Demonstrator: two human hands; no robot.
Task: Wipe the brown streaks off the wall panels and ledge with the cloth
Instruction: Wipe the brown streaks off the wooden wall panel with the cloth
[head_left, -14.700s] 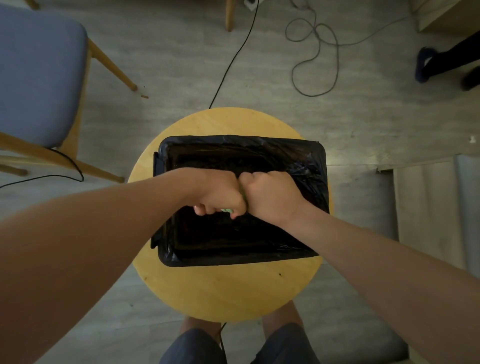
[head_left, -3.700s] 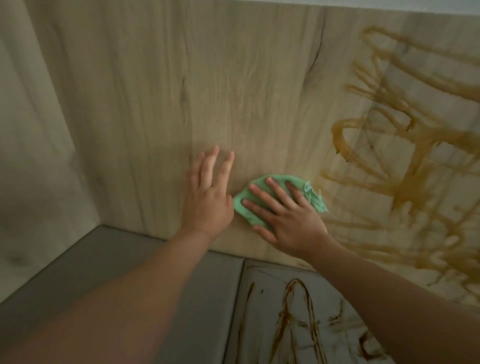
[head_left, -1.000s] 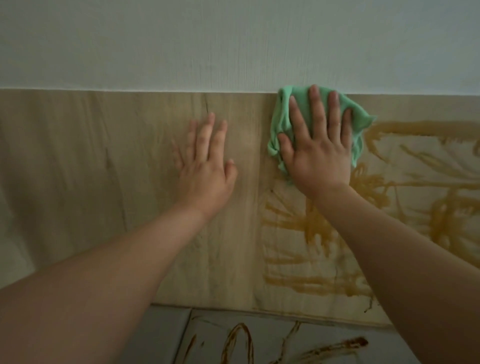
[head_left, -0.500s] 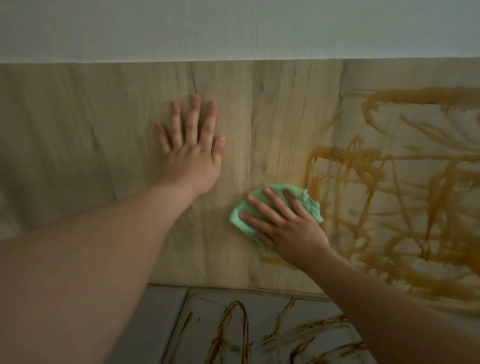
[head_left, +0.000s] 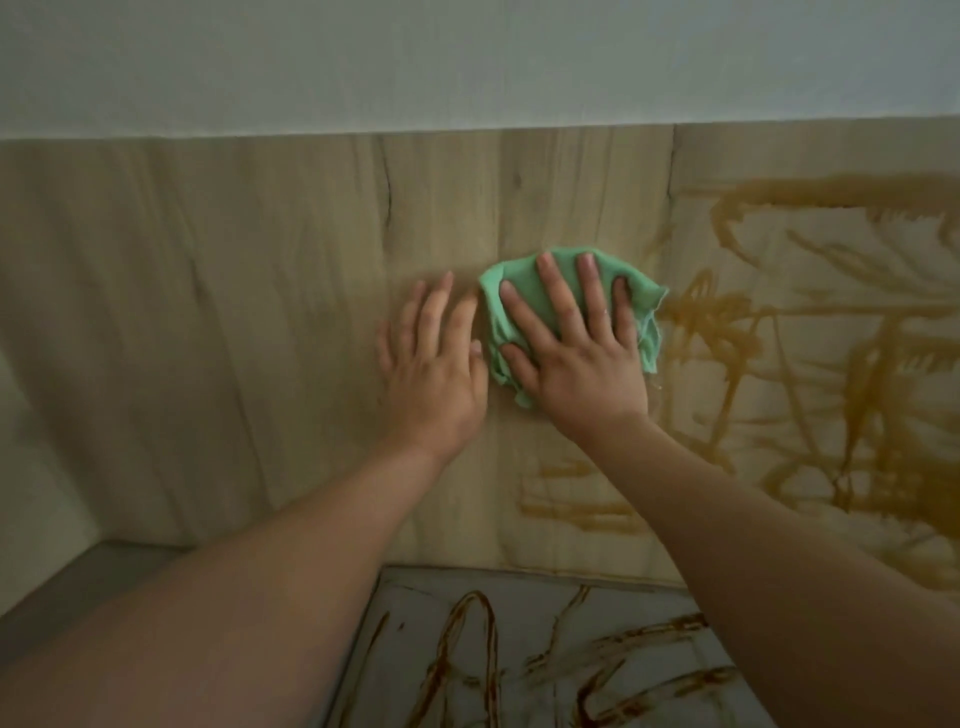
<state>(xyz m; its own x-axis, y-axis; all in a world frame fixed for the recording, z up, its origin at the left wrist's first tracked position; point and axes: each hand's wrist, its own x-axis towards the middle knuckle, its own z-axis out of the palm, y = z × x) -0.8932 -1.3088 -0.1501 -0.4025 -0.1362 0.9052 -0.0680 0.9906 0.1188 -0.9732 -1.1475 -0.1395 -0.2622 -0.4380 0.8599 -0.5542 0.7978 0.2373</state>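
My right hand (head_left: 576, 358) presses a crumpled green cloth (head_left: 641, 301) flat against the wooden wall panel (head_left: 260, 312), fingers straight and spread. My left hand (head_left: 431, 374) lies flat on the panel just left of the cloth, fingers straight. Brown streaks (head_left: 841, 364) cover the panel to the right of the cloth, and a few faint streaks (head_left: 576, 509) run below my right wrist. More dark brown streaks (head_left: 467, 654) mark the grey ledge (head_left: 93, 582) at the bottom.
A pale painted wall (head_left: 467, 62) rises above the panels. A side wall (head_left: 31, 467) meets the panels at the left corner. The left part of the ledge shows no streaks.
My right hand has slid the cloth up and to the right on the panel. My left hand now sits lower and closer to the cloth.
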